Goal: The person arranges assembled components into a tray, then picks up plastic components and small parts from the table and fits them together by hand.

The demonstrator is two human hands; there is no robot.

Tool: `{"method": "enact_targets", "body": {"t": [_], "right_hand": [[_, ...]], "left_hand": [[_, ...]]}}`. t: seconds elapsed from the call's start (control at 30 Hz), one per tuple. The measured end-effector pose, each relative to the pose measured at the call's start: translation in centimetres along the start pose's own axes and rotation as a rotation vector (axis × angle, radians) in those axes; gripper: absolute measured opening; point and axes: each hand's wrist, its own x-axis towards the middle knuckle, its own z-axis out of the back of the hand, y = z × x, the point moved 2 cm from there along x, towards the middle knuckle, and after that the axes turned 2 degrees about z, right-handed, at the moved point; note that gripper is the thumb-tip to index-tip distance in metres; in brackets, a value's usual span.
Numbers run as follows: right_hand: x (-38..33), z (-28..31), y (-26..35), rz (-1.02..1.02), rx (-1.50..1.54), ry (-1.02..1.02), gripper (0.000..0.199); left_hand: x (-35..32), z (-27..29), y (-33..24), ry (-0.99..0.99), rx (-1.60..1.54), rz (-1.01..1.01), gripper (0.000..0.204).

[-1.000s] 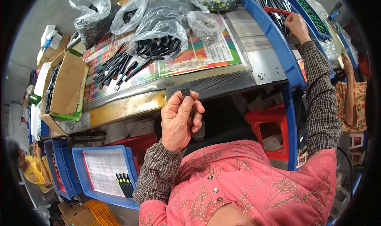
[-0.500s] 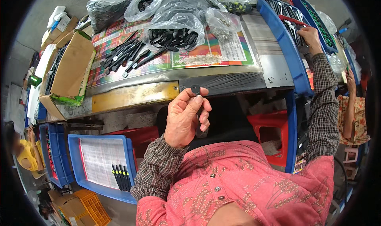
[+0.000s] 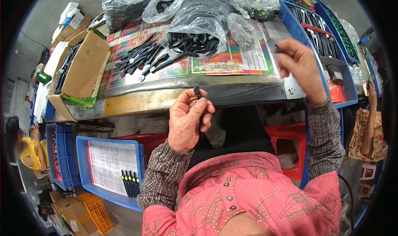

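Observation:
My left hand (image 3: 187, 122) is closed above my lap, near the table's front edge. Between thumb and fingers it pinches a narrow black plastic piece (image 3: 197, 91), whose end sticks up past the fingertips. My right hand (image 3: 302, 66), somewhat blurred, hangs over the right end of the table beside a blue tray (image 3: 306, 39). Its fingers are bent together, and a small dark tip shows at them; what it belongs to is hidden. Flat black pieces with silvery parts (image 3: 321, 43) stand packed in that tray.
Loose black strips (image 3: 139, 55) and an open clear bag of black pieces (image 3: 192, 43) lie on the table. A bag of small metal parts (image 3: 244, 35) is right of them. A cardboard box (image 3: 85, 66) stands left. Below, a blue tray (image 3: 110, 140) holds several black-and-yellow pieces. Other people sit at both sides.
My right hand has come out of the blue tray and moved left over the table. My left hand still pinches the black piece, now turned with its narrow side showing.

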Motion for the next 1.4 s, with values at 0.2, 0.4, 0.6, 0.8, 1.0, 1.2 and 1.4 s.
{"method": "enact_targets", "body": {"t": [0.2,0.4,0.6,0.8,1.0,1.2,1.4], "right_hand": [[-1.6,-5.9,-0.7,-0.128,0.201,0.149,0.012],[-2.1,-9.1,-2.2,-0.095,0.241,0.186,0.014],[-2.3,-10.3,-2.1,-0.148,0.336,0.213,0.016],[-2.4,-11.0,-2.2,-0.132,0.363,0.211,0.016],[-2.2,-11.0,-2.1,-0.146,0.41,0.199,0.015],[-2.1,-11.5,-2.3,-0.149,0.469,0.216,0.014],[-2.4,-11.5,-2.2,-0.137,0.448,0.199,0.014]], "left_hand": [[-0.4,0.4,-0.5,-0.009,0.063,-0.005,0.018],[-0.3,1.1,-0.7,-0.014,0.069,-0.037,0.022],[0.0,1.1,-0.9,-0.035,0.022,-0.032,0.027],[0.1,1.1,-1.0,-0.059,0.182,-0.07,0.028],[0.5,1.1,-1.9,-0.035,0.261,-0.089,0.028],[0.9,1.4,-2.0,-0.081,0.245,-0.074,0.026],[0.8,1.2,-1.7,-0.097,0.23,-0.062,0.024]]}}
